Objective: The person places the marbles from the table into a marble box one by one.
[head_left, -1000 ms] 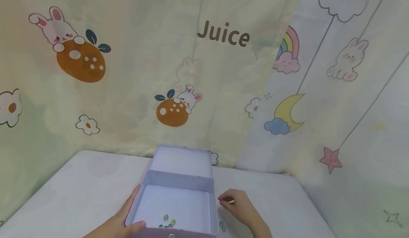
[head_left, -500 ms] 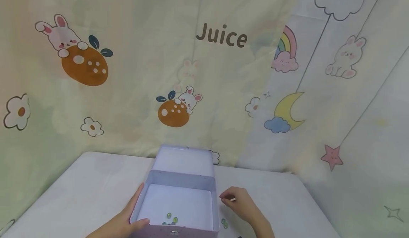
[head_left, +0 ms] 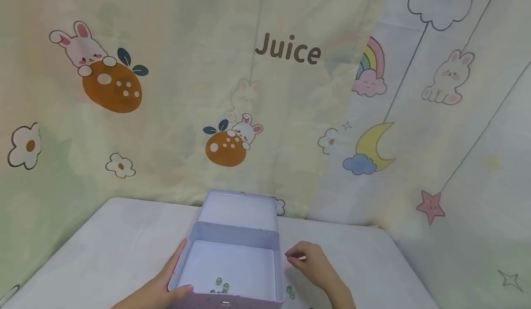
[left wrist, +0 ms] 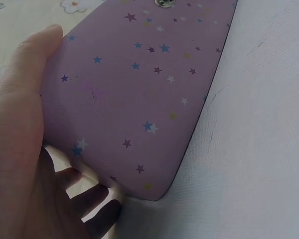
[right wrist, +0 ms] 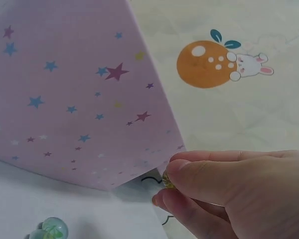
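A lilac hinged box with printed stars lies with its lid folded back, away from me. My left hand grips its near left corner, thumb over the front rim and fingers along the left wall. In the left wrist view some of those fingers curl beneath the box's edge. Several green glass marbles lie inside, near the front wall. Just right of the box, my right hand pinches a yellowish-green glass marble between thumb and fingertips. Two more marbles lie on the table below that hand.
The box stands on a white table. A printed fabric backdrop with rabbits, flowers and the word "Juice" hangs behind the table and along its sides. The lid reaches almost to the backdrop at the table's far edge.
The head view has shifted slightly, so the box appears a little further right. Both hands keep their places, the left on the box, the right beside its right wall.
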`<state>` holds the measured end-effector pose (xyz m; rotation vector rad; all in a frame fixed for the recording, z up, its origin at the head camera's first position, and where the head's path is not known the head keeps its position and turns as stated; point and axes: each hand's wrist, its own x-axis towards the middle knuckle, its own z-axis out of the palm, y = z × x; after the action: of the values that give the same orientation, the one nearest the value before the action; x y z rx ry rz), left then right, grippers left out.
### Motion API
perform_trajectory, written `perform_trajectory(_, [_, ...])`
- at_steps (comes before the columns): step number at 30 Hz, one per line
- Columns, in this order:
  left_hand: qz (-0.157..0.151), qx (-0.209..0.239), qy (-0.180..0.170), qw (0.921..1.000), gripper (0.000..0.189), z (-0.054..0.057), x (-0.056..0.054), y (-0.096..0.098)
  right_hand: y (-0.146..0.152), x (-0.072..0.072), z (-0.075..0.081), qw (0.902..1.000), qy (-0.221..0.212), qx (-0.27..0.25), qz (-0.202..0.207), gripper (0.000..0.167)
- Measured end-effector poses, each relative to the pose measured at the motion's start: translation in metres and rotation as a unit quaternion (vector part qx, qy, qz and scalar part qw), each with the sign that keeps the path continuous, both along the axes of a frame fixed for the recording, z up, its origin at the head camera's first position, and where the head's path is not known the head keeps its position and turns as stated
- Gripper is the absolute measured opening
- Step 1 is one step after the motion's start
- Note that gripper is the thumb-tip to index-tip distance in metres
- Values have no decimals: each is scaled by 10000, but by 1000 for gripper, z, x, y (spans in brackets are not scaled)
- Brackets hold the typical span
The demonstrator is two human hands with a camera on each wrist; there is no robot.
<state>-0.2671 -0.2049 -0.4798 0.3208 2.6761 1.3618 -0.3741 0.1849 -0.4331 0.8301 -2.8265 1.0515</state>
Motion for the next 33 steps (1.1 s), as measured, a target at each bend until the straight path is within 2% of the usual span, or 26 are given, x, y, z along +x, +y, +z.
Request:
perform_trajectory(7, [55, -65, 163, 9998, 97, -1, 4, 0, -5, -2, 17, 9996, 202, 154, -87, 9])
perform_trajectory(8, [59, -55, 249, 9997, 96, -1, 4, 1, -7, -3, 21, 9995, 220, 185, -91, 9])
perform_trajectory(11, [37, 55, 850, 9964, 98, -5, 3, 2, -15, -5, 36, 9991, 246, 351, -18, 10])
perform_trajectory(15, [-38, 402, 1413, 9891, 98, -9, 1, 3, -32, -14, 52, 9963, 239, 721, 406, 11])
perform_trajectory(19, [-15, 494, 1315, 9901, 98, -10, -1, 2, -55, -26, 58, 9886, -15, 1150, 969, 10])
perform_trajectory(22, [-36, 588, 1227, 9907, 99, -10, -2, 2, -72, -33, 56, 9789, -176, 1593, 1267, 8])
perform_trajectory(27, [-176, 849, 1307, 9876, 98, -11, -2, 3, -90, -41, 45, 9594, -52, 2338, 1575, 8])
perform_trajectory(33, [-151, 787, 1540, 9848, 98, -9, 1, 5, -103, -42, 33, 9497, 75, 2800, 1405, 9])
